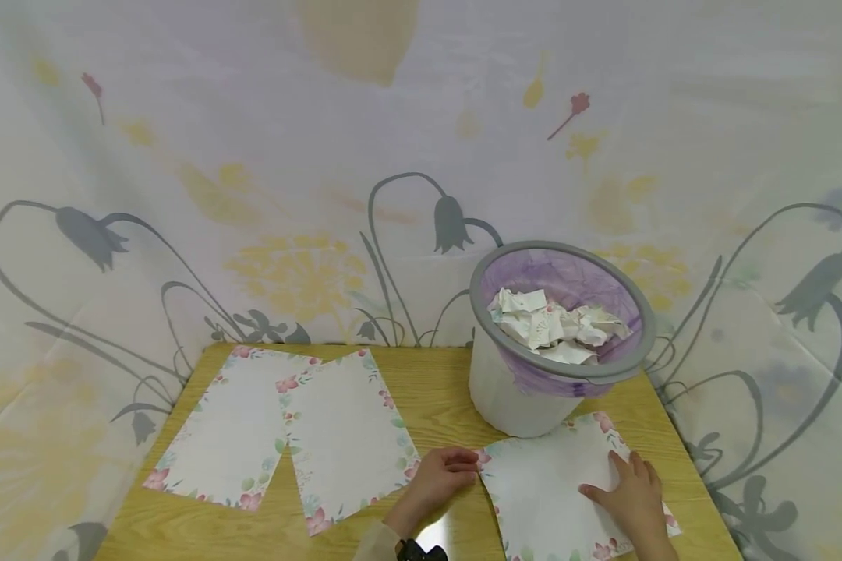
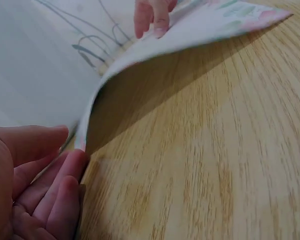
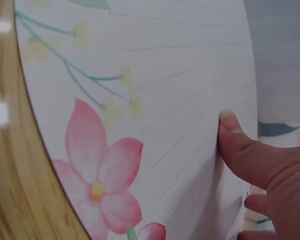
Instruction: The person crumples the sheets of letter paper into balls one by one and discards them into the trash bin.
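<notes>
A sheet of flower-bordered writing paper (image 1: 540, 483) lies bowed on the table's right side, its left part raised off the wood. My left hand (image 1: 443, 483) is at its left corner. In the left wrist view, the left fingertips (image 2: 79, 156) touch the sheet's edge, while the thumb stays apart from it. My right hand (image 1: 635, 499) holds the sheet at the right edge. The right thumb (image 3: 235, 135) presses on its printed face, and the other fingers reach past the edge, partly hidden. Faint dotted lines cross the paper (image 3: 155, 100).
Two more flower-bordered sheets, the left sheet (image 1: 228, 428) and the nearer sheet (image 1: 351, 436), overlap at the table's left. A white bin (image 1: 512, 401) with a grey rim and purple liner stands behind the right sheet, holding crumpled paper (image 1: 547, 319). A printed curtain (image 1: 407, 117) hangs behind.
</notes>
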{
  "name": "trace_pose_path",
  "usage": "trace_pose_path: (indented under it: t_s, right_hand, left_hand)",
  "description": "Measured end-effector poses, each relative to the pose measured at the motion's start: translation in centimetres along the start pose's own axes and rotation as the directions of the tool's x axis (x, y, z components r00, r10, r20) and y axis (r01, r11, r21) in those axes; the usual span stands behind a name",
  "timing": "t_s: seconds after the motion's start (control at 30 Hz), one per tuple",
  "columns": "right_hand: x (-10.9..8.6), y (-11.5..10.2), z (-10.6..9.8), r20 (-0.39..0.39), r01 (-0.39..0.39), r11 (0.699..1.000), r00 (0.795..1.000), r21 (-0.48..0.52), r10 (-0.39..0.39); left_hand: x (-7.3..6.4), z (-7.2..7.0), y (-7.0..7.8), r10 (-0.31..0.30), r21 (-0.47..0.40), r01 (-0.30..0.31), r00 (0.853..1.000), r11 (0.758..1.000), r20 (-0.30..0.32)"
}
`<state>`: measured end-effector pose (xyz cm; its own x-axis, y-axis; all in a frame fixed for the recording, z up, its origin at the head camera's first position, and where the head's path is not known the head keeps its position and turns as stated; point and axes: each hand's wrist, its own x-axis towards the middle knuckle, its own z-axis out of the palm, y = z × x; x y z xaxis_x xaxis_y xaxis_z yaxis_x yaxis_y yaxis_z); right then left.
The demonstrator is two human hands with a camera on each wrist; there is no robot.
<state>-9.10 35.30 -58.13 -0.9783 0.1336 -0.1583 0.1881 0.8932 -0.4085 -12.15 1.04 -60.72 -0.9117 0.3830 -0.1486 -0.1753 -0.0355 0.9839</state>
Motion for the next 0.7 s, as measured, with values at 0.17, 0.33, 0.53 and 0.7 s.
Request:
trace_pose_path:
  t_s: [0.17, 0.33, 0.53, 0.7]
  right_hand:
    - [-0.2, -0.3, 0.3, 0.022, -0.036, 0.998, 0.999, 0.042, 0.035]
    - [-0.5, -0.3, 0.7, 0.002, -0.037, 0.998, 0.999, 0.041, 0.037]
    - [-1.3, -1.3, 1.5, 0.003, -0.070, 0.995, 0.998, 0.071, 0.070]
    - [-2.1, -3.0, 2.3, -0.017, -0.073, 0.995, 0.997, 0.067, 0.074]
  left_hand:
    - [-0.1, 0.0, 0.0, 0.013, -0.015, -0.013, 1.000, 1.000, -0.003]
    - [-0.2, 0.4, -0.1, -0.001, -0.100, 0.000, 1.000, 0.995, -0.018]
    - [-0.3, 0.8, -0.4, 0.038, -0.031, -0.040, 0.998, 0.999, -0.047]
    - [-0.5, 1.0, 0.1, 0.058, 0.021, -0.057, 0.997, 0.998, -0.058]
